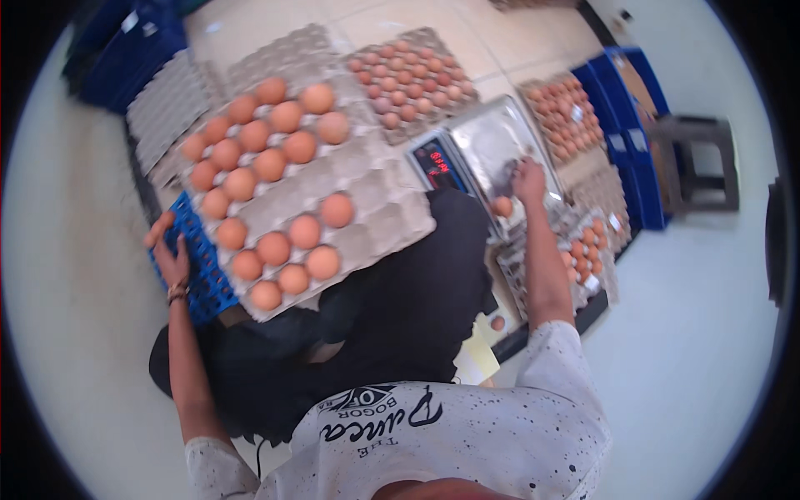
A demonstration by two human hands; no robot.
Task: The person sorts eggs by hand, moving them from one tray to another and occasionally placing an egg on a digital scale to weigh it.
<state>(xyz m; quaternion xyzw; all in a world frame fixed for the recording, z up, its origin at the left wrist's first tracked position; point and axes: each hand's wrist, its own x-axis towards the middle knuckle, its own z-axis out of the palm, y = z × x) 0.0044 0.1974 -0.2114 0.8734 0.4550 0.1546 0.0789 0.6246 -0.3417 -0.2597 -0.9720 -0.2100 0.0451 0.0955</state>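
My left hand [172, 260] is over the blue plastic egg tray [204, 271] at the left, its fingers round a brown egg [159, 228] at the tray's outer edge. My right hand [528, 181] is above the metal pan of a digital scale [487, 137], fingers curled; blur hides whether anything is in them. One brown egg [502, 207] lies on the pan's near side, beside that hand. Between my arms, a large grey cardboard egg tray [375, 187] holds brown eggs in part of its cups, with a bare band across it and bare cups at its right.
A full egg tray [408, 79] lies beyond the scale, another [562, 117] to its right. More eggs [586, 250] sit in cardboard near my right forearm. Bare cardboard trays [167, 108], blue crates [621, 125] and a grey stool [700, 162] stand around. A loose egg [497, 322] is near my leg.
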